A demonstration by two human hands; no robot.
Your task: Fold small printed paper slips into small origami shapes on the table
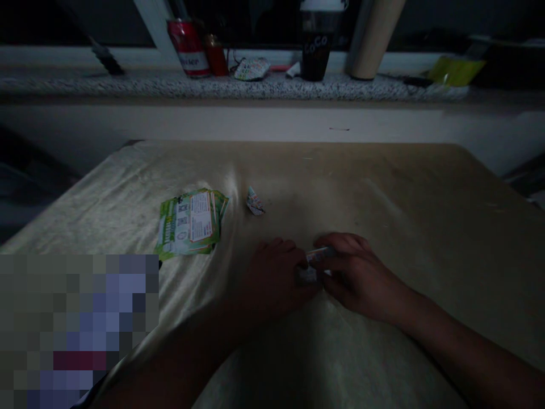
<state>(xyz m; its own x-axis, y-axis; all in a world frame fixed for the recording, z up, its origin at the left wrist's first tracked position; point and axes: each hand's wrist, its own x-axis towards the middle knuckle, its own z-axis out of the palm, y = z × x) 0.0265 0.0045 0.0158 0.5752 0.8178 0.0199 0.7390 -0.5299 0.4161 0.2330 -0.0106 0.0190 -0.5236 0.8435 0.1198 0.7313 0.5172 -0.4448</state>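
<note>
A small piece of folded printed paper [315, 255] lies low over the table between my two hands, mostly hidden by fingers. My left hand [276, 271] presses on its left side with bent fingers, the thumb along the near edge. From the right, my right hand [357, 272] pinches the paper's other end with thumb and fingers. Farther off sits a small pointed folded paper shape [255, 201] with colourful print. To its left rests a stack of green and white printed packets [191, 221].
A shiny, wrinkled cloth covers the table [409, 193]. Behind it, a speckled stone sill [264, 88] holds a red can [189, 48], a dark lidded cup [315, 51], a tan cylinder [374, 42] and a yellow wrapper [455, 71]. The lower left is pixelated.
</note>
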